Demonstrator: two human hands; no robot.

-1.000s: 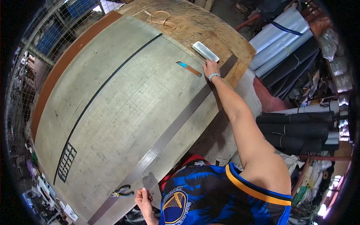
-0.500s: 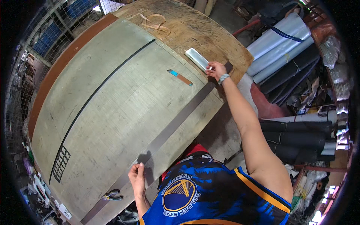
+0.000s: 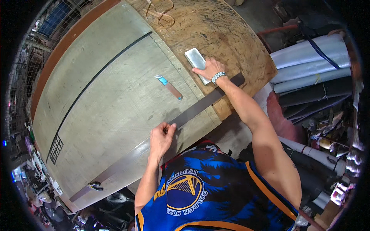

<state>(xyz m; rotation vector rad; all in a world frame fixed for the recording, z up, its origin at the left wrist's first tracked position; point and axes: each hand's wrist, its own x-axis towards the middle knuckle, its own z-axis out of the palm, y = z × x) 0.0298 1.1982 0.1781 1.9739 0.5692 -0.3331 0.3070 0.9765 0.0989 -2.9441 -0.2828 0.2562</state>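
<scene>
A long dark brown strip (image 3: 196, 107) runs diagonally across the near side of the table, its far end resting on the worn wooden part. Near its middle is my left hand (image 3: 160, 139), thumb and fingers drawn together; whatever they pinch is hidden. My right hand (image 3: 212, 71) grips a silver rectangular metal block (image 3: 195, 57), which lies on the wood just beyond the strip. On the pale board is a utility knife (image 3: 169, 87) with a brown handle and turquoise ends. Pliers with dark handles (image 3: 95, 186) rest on the strip's near-left end.
A thin black strip (image 3: 98, 79) curves along the pale board (image 3: 115, 107), ending by a black grid-patterned piece (image 3: 56, 149). Tan cord (image 3: 160, 16) lies looped on the wooden section (image 3: 231, 42). Silver and dark rolls (image 3: 312, 57) stand right of the table; wire mesh (image 3: 50, 34) is at far left.
My left hand has moved right and farther up along the strip. My right hand now spreads over the metal block rather than touching its near end. The head view has shifted.
</scene>
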